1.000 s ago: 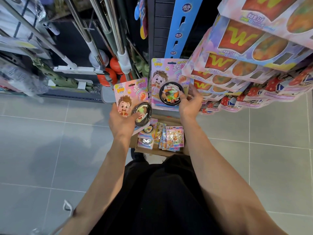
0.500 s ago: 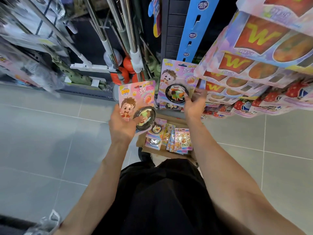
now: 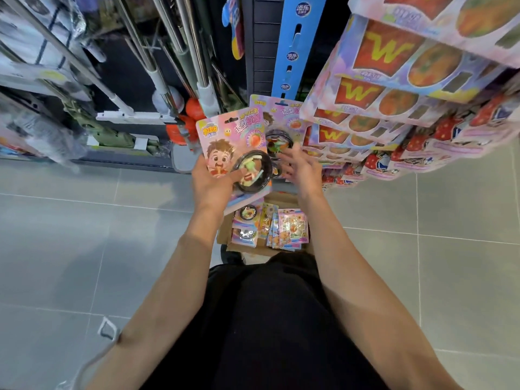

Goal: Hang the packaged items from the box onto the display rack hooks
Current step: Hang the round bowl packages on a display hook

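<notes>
My left hand (image 3: pixel 212 184) grips a pink carded package (image 3: pixel 233 142) with a cartoon boy and a black bowl blister, held upright in front of the rack. Behind it a second, matching package (image 3: pixel 284 114) hangs on the rack; its hook is hidden. My right hand (image 3: pixel 299 167) hovers just below that hanging package, fingers spread and holding nothing. Under my hands the cardboard box (image 3: pixel 225 240) on the floor holds several more packaged items (image 3: pixel 289 232).
Rows of "W" toy packages (image 3: pixel 391 80) hang on the rack at the right, above strawberry-print packs (image 3: pixel 444 133). A blue hanging strip (image 3: pixel 295 49) runs up the centre. Mop handles (image 3: pixel 174 66) lean at the left. Grey tiled floor (image 3: pixel 70 235) surrounds the box.
My right hand has let go of the second package, which now hangs on the rack, and has opened. My left hand has brought its package up and to the right.
</notes>
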Motion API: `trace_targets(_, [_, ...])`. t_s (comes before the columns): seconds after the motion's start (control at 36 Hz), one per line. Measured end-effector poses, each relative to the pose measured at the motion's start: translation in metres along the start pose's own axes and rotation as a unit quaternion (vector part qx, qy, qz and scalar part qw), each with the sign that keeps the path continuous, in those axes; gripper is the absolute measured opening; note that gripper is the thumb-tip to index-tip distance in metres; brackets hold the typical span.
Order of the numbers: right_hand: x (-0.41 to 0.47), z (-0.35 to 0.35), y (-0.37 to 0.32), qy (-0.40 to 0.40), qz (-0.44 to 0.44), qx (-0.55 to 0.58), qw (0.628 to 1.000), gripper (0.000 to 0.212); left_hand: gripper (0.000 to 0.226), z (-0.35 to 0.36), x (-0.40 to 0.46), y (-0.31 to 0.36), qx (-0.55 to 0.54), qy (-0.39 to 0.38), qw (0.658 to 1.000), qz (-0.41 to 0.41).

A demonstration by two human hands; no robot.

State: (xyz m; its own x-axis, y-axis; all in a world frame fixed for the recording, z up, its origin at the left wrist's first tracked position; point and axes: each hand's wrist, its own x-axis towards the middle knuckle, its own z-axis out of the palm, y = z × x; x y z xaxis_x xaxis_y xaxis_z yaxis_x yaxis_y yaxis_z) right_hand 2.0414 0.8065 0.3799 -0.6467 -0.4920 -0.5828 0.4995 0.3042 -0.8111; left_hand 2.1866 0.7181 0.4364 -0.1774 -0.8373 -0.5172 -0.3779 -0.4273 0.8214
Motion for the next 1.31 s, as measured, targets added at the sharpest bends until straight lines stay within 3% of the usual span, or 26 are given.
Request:
trace_targets(0.08, [-0.019, -0.004, -0.004, -0.075, -0.007, -0.027, 0.997, 0.035, 0.054, 0.002, 0.003, 0.004, -0.028, -0.018, 0.999, -0.002])
trace_targets(0.17, [-0.024, -0.010, -0.009, -0.077, -0.039, -0.051, 0.995, 0.033, 0.070, 0.001, 0.007, 0.008, -0.046, -0.050, 0.997, 0.023])
trace_targets(0.28, [-0.025, -0.013, -0.025, -0.057, -0.092, -0.097, 0.989, 0.033, 0.067, 0.006, 0.010, 0.014, -0.066, -0.094, 0.991, 0.069])
trace_targets(0.42, [-0.022, -0.002, -0.036, 0.000, -0.150, -0.100, 0.984, 0.029, 0.062, 0.018, 0.013, 0.027, -0.020, -0.073, 0.987, 0.141])
trace_targets(0.61, [-0.018, 0.014, -0.045, 0.046, -0.135, -0.060, 0.988, 0.035, 0.074, 0.015, 0.025, 0.041, 0.049, -0.080, 0.976, 0.196])
trace_targets(0.86, [-0.017, 0.008, -0.041, 0.086, -0.137, -0.096, 0.982, 0.035, 0.071, 0.022, 0.026, 0.044, 0.080, -0.111, 0.966, 0.217])
trace_targets(1.06, [-0.016, 0.009, -0.044, 0.099, -0.150, -0.146, 0.973, 0.038, 0.072, 0.025, 0.027, 0.047, 0.089, -0.102, 0.965, 0.224])
trace_targets(1.31, [-0.008, 0.008, -0.046, 0.057, -0.144, -0.099, 0.983, 0.033, 0.068, 0.031, 0.026, 0.046, 0.149, -0.026, 0.954, 0.257])
